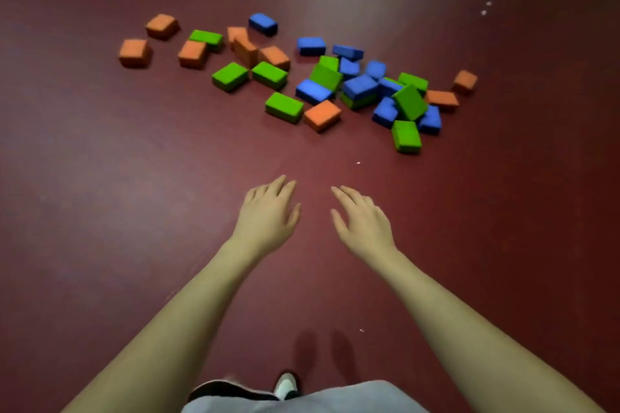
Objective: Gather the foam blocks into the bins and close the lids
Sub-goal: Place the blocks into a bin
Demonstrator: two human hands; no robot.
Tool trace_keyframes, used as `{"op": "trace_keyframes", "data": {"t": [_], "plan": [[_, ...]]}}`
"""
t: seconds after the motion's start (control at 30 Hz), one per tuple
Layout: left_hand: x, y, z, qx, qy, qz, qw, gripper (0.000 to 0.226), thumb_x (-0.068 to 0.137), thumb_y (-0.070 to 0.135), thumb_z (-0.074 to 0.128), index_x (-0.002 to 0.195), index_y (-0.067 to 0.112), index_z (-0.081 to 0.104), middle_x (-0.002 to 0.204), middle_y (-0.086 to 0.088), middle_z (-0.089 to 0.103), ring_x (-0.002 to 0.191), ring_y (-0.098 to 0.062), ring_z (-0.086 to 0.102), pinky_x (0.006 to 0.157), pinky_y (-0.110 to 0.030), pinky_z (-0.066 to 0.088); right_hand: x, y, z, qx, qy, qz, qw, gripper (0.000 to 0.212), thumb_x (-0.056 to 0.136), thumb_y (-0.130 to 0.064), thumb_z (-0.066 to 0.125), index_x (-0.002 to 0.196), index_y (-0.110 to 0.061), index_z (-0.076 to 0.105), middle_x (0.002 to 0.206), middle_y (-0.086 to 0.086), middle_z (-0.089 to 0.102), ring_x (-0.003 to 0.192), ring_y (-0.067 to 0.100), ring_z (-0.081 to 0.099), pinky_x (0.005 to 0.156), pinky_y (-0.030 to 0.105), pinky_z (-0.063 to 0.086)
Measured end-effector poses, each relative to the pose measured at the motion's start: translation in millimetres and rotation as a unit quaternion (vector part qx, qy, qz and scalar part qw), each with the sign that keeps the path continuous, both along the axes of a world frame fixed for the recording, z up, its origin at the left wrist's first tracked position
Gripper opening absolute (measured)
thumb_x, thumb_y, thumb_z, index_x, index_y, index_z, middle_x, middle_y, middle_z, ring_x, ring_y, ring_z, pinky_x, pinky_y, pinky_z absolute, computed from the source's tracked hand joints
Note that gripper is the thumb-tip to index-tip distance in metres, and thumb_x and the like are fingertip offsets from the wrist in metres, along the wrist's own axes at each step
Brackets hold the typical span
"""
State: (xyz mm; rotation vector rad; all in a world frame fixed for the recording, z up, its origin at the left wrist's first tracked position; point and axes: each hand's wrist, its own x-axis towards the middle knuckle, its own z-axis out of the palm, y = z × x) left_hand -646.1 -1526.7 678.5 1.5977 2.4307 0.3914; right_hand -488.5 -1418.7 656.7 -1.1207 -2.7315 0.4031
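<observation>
Dozens of foam blocks [322, 77], orange, green and blue, are lying scattered and partly heaped on the dark red floor [100, 211], well ahead of both hands. No writing is showing on them. Left hand [268, 214] and right hand [364, 221] are hovering side by side, fingers [345, 194] straight, slightly spread, holding nothing. One shoe [285, 386] is peeking out below.

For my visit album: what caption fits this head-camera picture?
Two open hands, left and right, reach toward orange, green and blue foam blocks scattered on a dark red floor.
</observation>
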Motion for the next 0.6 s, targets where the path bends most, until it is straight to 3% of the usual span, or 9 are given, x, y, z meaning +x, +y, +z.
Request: {"op": "trace_keyframes", "data": {"t": [0.27, 0.6], "plan": [[9.6, 151.8, 9.1, 0.018, 0.005, -0.125, 0.992, 0.050, 0.097, 0.030, 0.050, 0.141, 0.010, 0.044, 0.149, -0.013, 0.038, 0.133, -0.032, 0.042, 0.106, -0.039, 0.029, 29.7, 115.4, 10.2, 0.020, 0.011, -0.127, 0.992, 0.046, 0.093, -0.029, 0.055, 0.138, -0.020, 0.051, 0.140, 0.004, 0.052, 0.118, 0.031, 0.054, 0.091, 0.042, 0.046], [-73.2, 360.6, 9.3, 0.011, 0.026, -0.190, 0.981, 0.050, 0.096, 0.035, 0.048, 0.141, 0.013, 0.044, 0.150, -0.010, 0.037, 0.129, -0.034, 0.043, 0.105, -0.038, 0.030, -35.3, 294.3, 15.0, 0.014, -0.012, -0.210, 0.978, 0.049, 0.097, -0.033, 0.048, 0.145, -0.026, 0.041, 0.148, -0.004, 0.042, 0.128, 0.023, 0.044, 0.099, 0.037, 0.037]]}}
